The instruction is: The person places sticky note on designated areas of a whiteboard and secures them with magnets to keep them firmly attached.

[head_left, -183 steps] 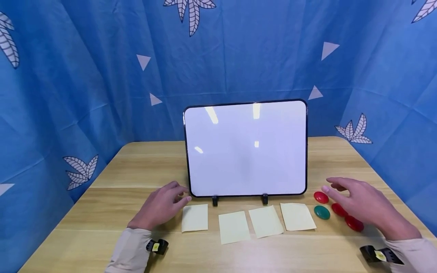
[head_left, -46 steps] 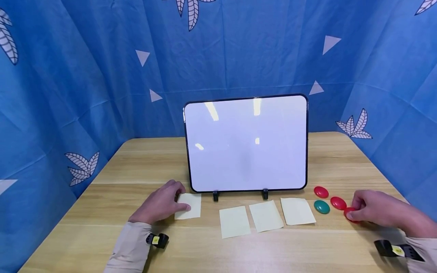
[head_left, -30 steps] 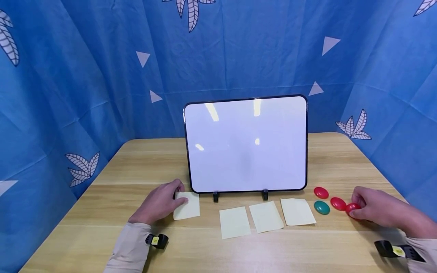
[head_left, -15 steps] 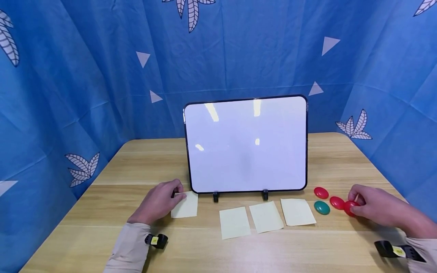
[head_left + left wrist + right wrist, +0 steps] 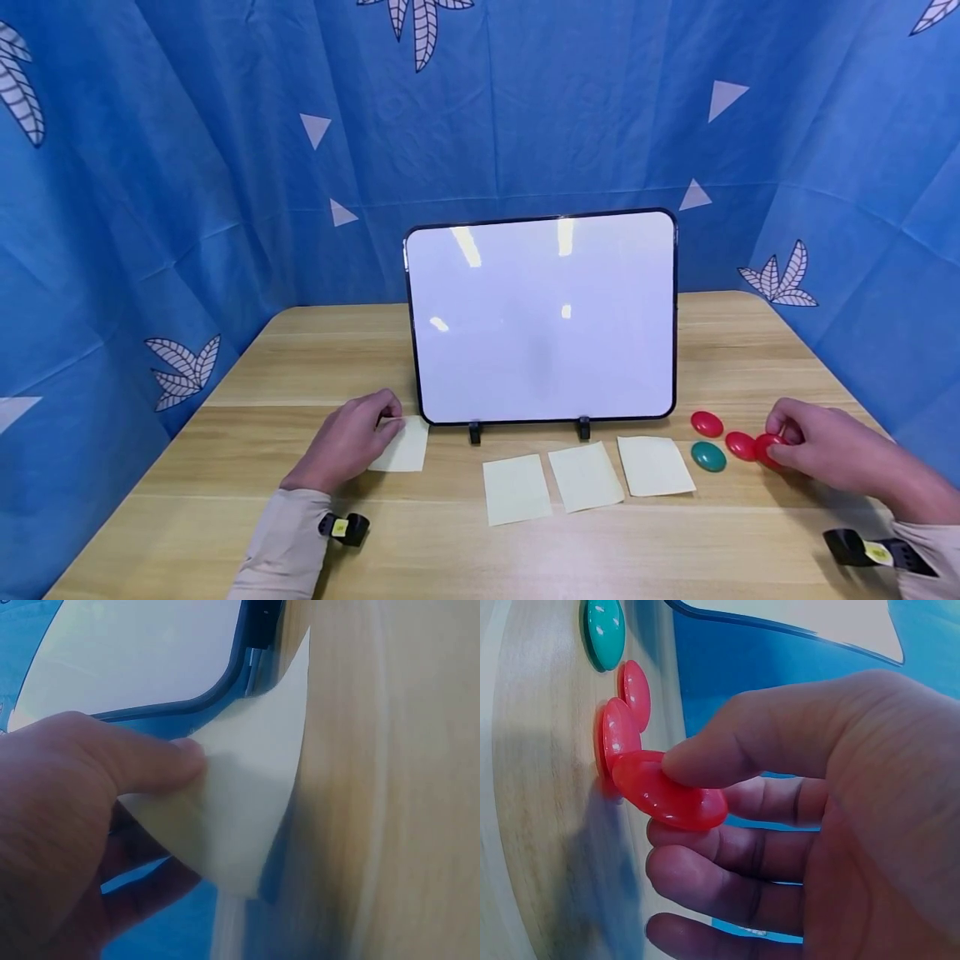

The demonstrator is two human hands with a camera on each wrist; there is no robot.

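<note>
My left hand [image 5: 347,439] pinches a pale yellow sticky note [image 5: 247,795] between thumb and fingers, left of the whiteboard's lower corner. One corner of the note curls upward in the left wrist view. At the right, my right hand [image 5: 828,442] holds a glossy red round magnet [image 5: 667,791] between thumb and fingers, tilted and overlapping a second red magnet [image 5: 741,446]. Another red magnet [image 5: 707,423] and a green magnet [image 5: 708,456] lie on the table just left of it.
A black-framed whiteboard [image 5: 540,325] stands upright at the middle on small black feet [image 5: 475,432]. Before it lie three more sticky notes, a left one [image 5: 517,490], a middle one [image 5: 586,477] and a right one [image 5: 656,466]. A blue curtain [image 5: 225,150] surrounds the wooden table [image 5: 525,562].
My left hand has taken hold of the leftmost note and drawn it leftward and up. The right hand has gripped the nearest red magnet and lifted and tilted it.
</note>
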